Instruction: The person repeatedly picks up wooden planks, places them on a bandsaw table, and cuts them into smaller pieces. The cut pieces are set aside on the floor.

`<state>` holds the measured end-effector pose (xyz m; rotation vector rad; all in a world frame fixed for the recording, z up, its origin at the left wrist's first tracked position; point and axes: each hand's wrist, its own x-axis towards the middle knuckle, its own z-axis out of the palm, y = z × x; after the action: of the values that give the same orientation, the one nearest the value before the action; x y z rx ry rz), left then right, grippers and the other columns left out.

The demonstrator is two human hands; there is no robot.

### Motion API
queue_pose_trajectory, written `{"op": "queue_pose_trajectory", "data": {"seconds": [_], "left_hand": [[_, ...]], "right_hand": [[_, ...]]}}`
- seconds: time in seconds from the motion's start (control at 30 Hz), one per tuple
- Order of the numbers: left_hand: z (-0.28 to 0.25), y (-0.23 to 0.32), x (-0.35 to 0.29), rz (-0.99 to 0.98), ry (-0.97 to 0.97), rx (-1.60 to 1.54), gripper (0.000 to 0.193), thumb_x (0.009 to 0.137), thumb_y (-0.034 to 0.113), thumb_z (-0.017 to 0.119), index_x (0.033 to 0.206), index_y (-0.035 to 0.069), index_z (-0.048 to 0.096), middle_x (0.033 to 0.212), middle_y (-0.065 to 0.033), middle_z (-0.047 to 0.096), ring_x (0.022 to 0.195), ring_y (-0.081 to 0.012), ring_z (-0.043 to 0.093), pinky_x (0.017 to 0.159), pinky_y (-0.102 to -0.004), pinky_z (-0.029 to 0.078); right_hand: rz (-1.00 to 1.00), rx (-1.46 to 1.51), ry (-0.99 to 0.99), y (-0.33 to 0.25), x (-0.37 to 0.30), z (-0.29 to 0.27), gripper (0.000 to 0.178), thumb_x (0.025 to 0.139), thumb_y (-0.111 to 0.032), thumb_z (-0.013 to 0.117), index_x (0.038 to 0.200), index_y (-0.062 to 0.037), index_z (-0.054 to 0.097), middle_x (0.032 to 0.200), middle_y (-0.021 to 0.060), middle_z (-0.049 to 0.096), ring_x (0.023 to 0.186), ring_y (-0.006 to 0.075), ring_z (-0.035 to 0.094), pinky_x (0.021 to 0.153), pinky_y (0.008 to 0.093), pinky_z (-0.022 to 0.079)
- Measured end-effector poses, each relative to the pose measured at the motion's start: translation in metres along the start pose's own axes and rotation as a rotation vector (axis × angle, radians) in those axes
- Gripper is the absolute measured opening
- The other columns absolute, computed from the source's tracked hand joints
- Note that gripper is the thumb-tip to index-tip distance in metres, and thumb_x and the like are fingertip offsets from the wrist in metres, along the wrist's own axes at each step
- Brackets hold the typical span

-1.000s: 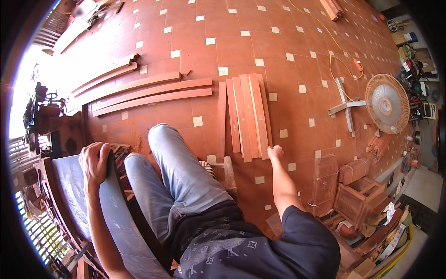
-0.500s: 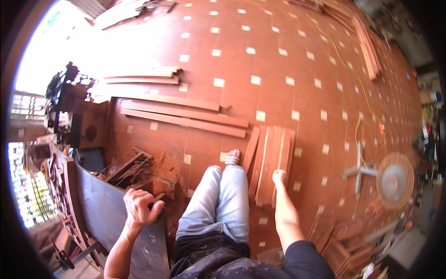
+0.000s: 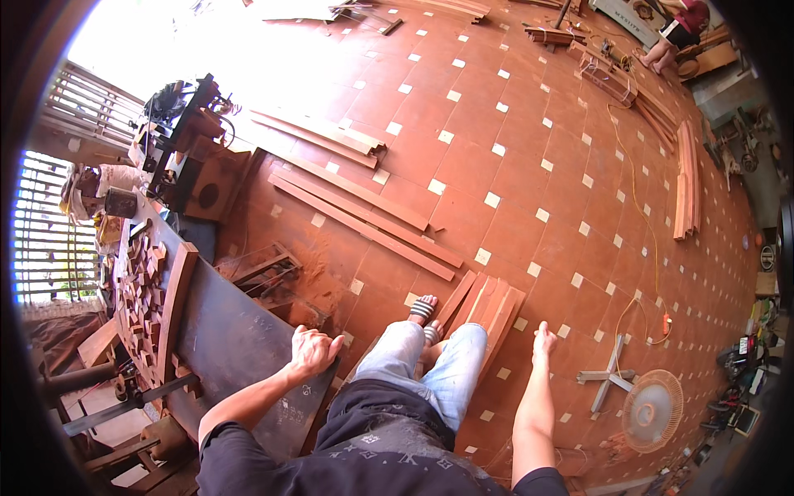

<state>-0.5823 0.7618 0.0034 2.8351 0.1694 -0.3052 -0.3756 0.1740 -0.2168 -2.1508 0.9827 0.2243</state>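
My left hand (image 3: 314,351) is over the near right edge of the dark metal table (image 3: 240,355), its fingers loosely bent and the thumb held apart. Nothing shows in it, and whether it touches the table I cannot tell. My right hand (image 3: 543,341) hangs over the tiled floor, with its fingers curled in and nothing visible in them. Just left of that hand lies a stack of reddish wooden boards (image 3: 499,306), partly hidden by my knee. My sandalled feet (image 3: 423,309) are beside the stack.
Long wooden strips (image 3: 364,223) lie on the floor ahead. A curved wooden piece (image 3: 176,306) and several small wood blocks (image 3: 142,281) are on the table. To the right stand a fan (image 3: 653,411) and an orange cable (image 3: 633,182). Another person (image 3: 678,33) is at the far right.
My view has swung and shifted. My right hand has gone from over the board stack to the floor on its right. My left hand is now nearer the table's edge.
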Motion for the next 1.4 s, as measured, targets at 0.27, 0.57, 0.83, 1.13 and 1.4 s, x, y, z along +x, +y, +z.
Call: {"op": "queue_pose_trajectory", "data": {"seconds": [0.27, 0.57, 0.83, 1.13, 1.4], "left_hand": [[0.012, -0.008, -0.011, 0.003, 0.031, 0.002, 0.050, 0.099, 0.037, 0.072, 0.055, 0.013, 0.068, 0.060, -0.0102, 0.069, 0.063, -0.0298, 0.069, 0.072, -0.0479, 0.043], [0.006, -0.019, -0.002, -0.032, -0.072, 0.079, 0.055, 0.094, 0.046, 0.073, 0.051, 0.012, 0.066, 0.058, -0.0164, 0.068, 0.057, -0.0348, 0.070, 0.065, -0.0498, 0.052], [0.033, 0.019, 0.164, -0.163, -0.618, 0.030, 0.041, 0.089, 0.051, 0.078, 0.104, 0.013, 0.085, 0.107, -0.0186, 0.082, 0.106, -0.0381, 0.078, 0.094, -0.0507, 0.061], [0.022, 0.179, 0.428, 0.053, -0.386, -0.199, 0.038, 0.091, 0.043, 0.080, 0.103, 0.007, 0.083, 0.098, -0.0200, 0.081, 0.096, -0.0384, 0.079, 0.086, -0.0483, 0.062], [0.067, 0.297, 0.621, -0.221, -0.569, -0.402, 0.032, 0.097, 0.028, 0.077, 0.105, -0.003, 0.080, 0.086, -0.0128, 0.080, 0.071, -0.0209, 0.078, 0.066, -0.0360, 0.062]], "right_hand": [[0.328, 0.067, -0.187, 0.044, -0.048, -0.057, 0.051, 0.110, -0.054, 0.059, 0.078, -0.0134, 0.061, 0.057, -0.0028, 0.048, 0.039, 0.0130, 0.042, 0.036, 0.0300, 0.031], [0.405, 0.118, -0.369, 0.027, -0.102, -0.040, 0.042, 0.106, -0.047, 0.062, 0.086, -0.0093, 0.066, 0.067, 0.0026, 0.061, 0.045, 0.0151, 0.050, 0.040, 0.0325, 0.038], [0.252, 0.183, -0.229, 0.003, 0.013, -0.056, 0.037, 0.102, -0.038, 0.067, 0.086, -0.0049, 0.069, 0.072, 0.0072, 0.068, 0.050, 0.0172, 0.059, 0.042, 0.0363, 0.045], [0.347, -0.066, -0.332, 0.006, 0.146, -0.058, 0.046, 0.104, -0.037, 0.057, 0.077, -0.0025, 0.072, 0.059, 0.0118, 0.066, 0.050, 0.0233, 0.065, 0.048, 0.0421, 0.051], [0.537, 0.395, -0.190, -0.075, 0.325, -0.151, 0.032, 0.103, -0.034, 0.065, 0.084, -0.0081, 0.067, 0.065, 0.0054, 0.066, 0.048, 0.0168, 0.061, 0.045, 0.0360, 0.049]]}}
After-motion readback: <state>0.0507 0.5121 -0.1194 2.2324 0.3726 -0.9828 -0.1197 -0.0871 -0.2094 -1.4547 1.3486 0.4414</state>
